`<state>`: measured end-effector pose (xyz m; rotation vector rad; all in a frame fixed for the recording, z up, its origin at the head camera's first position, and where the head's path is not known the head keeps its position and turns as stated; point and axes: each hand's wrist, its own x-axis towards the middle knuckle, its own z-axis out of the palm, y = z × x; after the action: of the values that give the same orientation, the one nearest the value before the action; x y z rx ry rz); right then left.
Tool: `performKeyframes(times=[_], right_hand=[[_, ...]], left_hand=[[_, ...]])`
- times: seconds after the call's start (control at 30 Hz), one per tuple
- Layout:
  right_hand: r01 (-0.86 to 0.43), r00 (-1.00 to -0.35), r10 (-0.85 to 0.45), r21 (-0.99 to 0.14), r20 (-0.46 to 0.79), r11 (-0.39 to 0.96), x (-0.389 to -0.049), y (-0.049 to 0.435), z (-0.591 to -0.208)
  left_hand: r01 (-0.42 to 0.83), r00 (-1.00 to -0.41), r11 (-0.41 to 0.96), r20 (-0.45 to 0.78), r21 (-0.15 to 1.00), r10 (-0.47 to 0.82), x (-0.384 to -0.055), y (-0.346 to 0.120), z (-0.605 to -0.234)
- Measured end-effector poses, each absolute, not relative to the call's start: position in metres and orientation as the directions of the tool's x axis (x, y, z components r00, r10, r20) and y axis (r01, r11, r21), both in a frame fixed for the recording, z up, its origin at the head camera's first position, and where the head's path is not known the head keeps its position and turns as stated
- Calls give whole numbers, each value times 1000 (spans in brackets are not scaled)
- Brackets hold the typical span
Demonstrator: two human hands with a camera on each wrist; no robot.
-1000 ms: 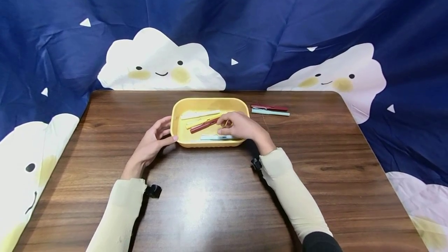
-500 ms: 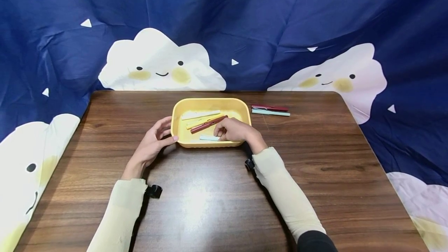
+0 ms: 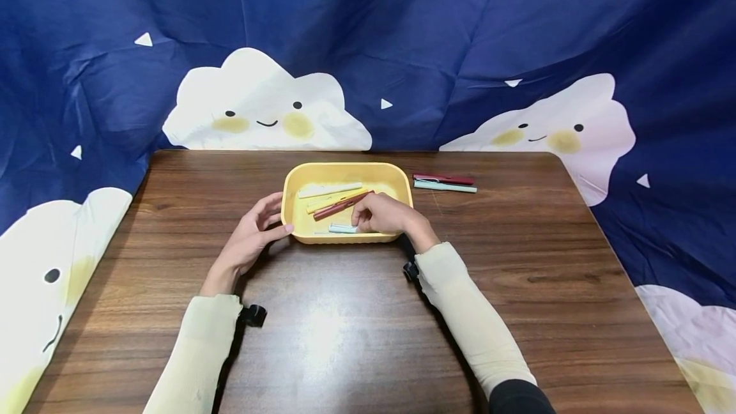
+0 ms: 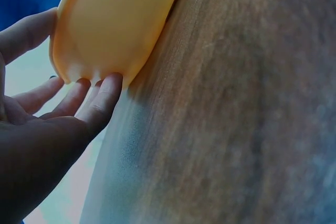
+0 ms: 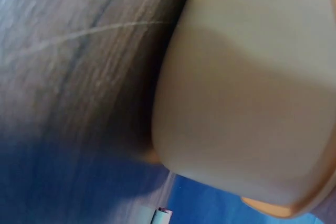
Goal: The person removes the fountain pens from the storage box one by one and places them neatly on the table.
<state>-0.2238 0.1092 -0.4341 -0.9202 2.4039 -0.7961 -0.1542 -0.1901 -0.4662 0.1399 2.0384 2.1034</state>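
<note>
A yellow bin (image 3: pixel 299 239) stands near the table's far edge. My left hand (image 3: pixel 252 235) holds its left end, thumb at the front corner; the left wrist view shows the fingertips on the bin's wall (image 4: pixel 110 24). My right hand (image 3: pixel 384 213) reaches inside at the right, fingers curled, and pinches a pale blue pen (image 3: pixel 342 229) near the front wall. That hand covers the pen's right part. Behind it in the bin lie a white pen (image 3: pixel 328 190), a yellow pen (image 3: pixel 328 201) and a dark red pen (image 3: pixel 344 205).
Right of the bin, a dark red pen (image 3: pixel 451 179) and a pale blue pen (image 3: pixel 445 186) lie side by side on the wooden table (image 3: pixel 546 260). A blue cloth (image 3: pixel 414 37) with clouds hangs behind. The right wrist view is mostly the bin's outer wall (image 5: pixel 236 108).
My right hand has moved down and slightly left from the dark red pen onto the pale blue pen, whose visible part has shortened. My left hand has stayed on the bin.
</note>
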Motion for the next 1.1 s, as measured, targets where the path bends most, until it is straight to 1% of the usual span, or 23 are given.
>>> performKeyframes(times=[0.3,0.4,0.53,0.97,1.1], right_hand=[[-434,-714,-684,-674,-147,598,-226,109,-437],[-442,-713,-688,-677,-133,589,-227,108,-437],[-447,-713,-688,-670,-133,593,-229,105,-438],[-456,-768,-636,-631,-78,628,-235,101,-437],[-462,-775,-628,-617,-68,637,-237,99,-435]], left_hand=[[-83,-974,-15,-78,996,211,-155,-191,-468],[-81,-975,-15,-76,997,210,-155,-191,-468],[-77,-975,-21,-71,997,212,-155,-191,-468],[-79,-971,-23,-71,997,227,-154,-190,-467],[-83,-972,-20,-77,996,220,-155,-191,-468]])
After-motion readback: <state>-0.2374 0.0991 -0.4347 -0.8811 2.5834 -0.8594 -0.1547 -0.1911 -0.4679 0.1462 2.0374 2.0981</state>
